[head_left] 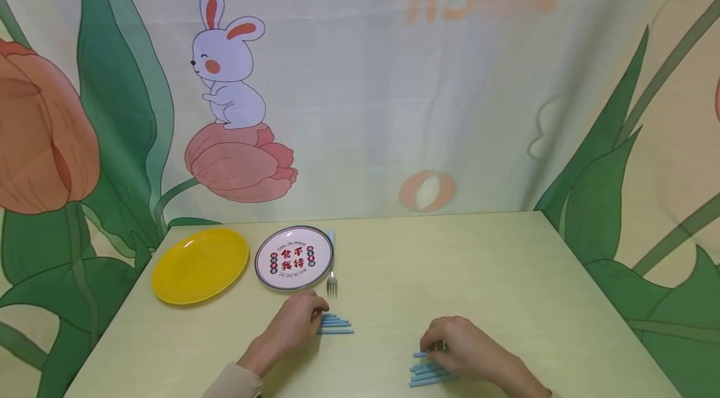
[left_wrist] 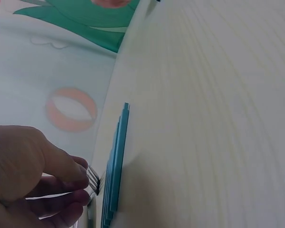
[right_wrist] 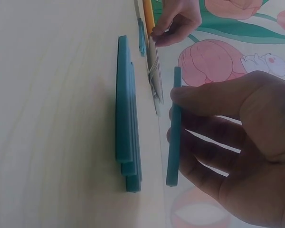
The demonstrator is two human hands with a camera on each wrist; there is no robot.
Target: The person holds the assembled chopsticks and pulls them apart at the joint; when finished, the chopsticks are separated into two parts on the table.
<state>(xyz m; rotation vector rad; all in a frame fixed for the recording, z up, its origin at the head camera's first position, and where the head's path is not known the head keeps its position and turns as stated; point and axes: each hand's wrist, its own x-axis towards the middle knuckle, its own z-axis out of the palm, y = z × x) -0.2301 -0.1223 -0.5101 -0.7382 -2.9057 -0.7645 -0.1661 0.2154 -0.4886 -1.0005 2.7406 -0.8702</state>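
My right hand (head_left: 472,348) pinches a short blue stick (right_wrist: 175,137) between thumb and fingers, lifted off the table in the right wrist view. Below it several more blue sticks (head_left: 430,378) lie side by side on the table. My left hand (head_left: 295,321) hovers at the left ends of a second row of thinner blue sticks (head_left: 335,324). Its fingers are loosely bent with nothing between them in the left wrist view, and the hand covers part of that row in the head view.
A round white plate (head_left: 292,257) with red characters stands beyond my left hand. Along its right edge lies a fork (head_left: 332,285) with a pale blue handle. A yellow plate (head_left: 199,267) is farther left. Behind the table (head_left: 478,273) hangs a printed curtain (head_left: 349,104).
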